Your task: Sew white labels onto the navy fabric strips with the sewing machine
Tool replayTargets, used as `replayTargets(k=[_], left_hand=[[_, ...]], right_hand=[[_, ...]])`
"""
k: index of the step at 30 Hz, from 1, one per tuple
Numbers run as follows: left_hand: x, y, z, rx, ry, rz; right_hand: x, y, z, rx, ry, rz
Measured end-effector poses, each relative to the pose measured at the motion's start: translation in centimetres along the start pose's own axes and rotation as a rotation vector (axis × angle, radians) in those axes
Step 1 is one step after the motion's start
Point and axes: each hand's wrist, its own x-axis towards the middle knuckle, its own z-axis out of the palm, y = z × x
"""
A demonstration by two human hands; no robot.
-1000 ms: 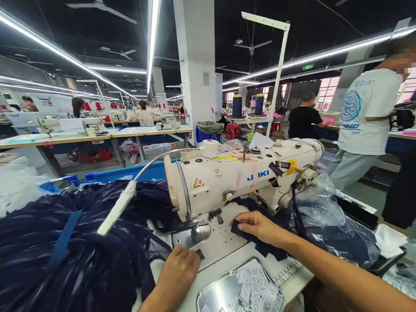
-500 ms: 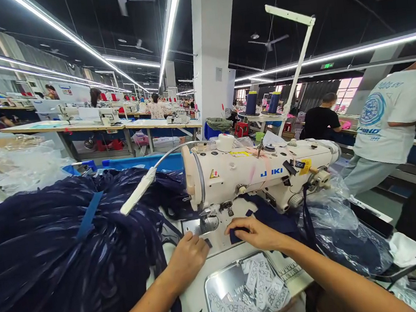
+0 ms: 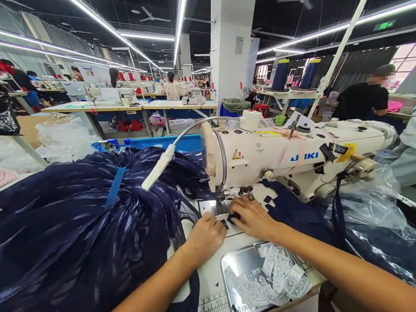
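My left hand (image 3: 205, 238) is closed in front of the sewing machine (image 3: 255, 154), just left of the needle area. A small dark piece (image 3: 225, 224) pokes out beside its fingers; its kind I cannot make out. My right hand (image 3: 254, 219) pinches a small navy fabric piece (image 3: 233, 218) on the machine bed, close to the presser foot (image 3: 220, 207). Most of that piece is hidden under the fingers. Below both hands a metal tray (image 3: 235, 260) holds several white printed labels (image 3: 280, 272). More navy fabric (image 3: 294, 212) lies right of my right hand.
A large heap of navy fabric strips (image 3: 86, 236) covers the left side. Clear plastic bags (image 3: 374, 203) with dark fabric lie at the right. A lamp on a flexible neck (image 3: 159, 166) hangs over the heap. Thread cones (image 3: 280, 74) stand behind; co-workers sit farther off.
The fabric piece in my right hand has moved left to the presser foot, and the hands are closer together. My left hand stays closed. The whole view has shifted.
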Motion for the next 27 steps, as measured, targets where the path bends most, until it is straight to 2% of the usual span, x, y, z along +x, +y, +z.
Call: replayTargets(k=[6,13,16,22,27], left_hand=[[0.0,0.1,0.0,-0.001,0.031,-0.018],[0.0,0.0,-0.2,0.003,0.063,-0.019],[0.0,0.0,-0.3,0.008,0.072,-0.023],[-0.1,-0.1,-0.3,0.037,0.136,-0.053],[-0.1,-0.2,-0.3,0.078,0.146,-0.082]], right_hand=[[0.4,-0.6,0.5,-0.035,-0.057,0.029],[0.7,-0.2,0.2,0.046,-0.111,0.039],[0.8,-0.1,0.1,0.091,-0.144,0.09],[1.4,-0.1,1.0,0.346,-0.134,0.254],[1.8,-0.4,1.8,0.423,-0.109,0.304]])
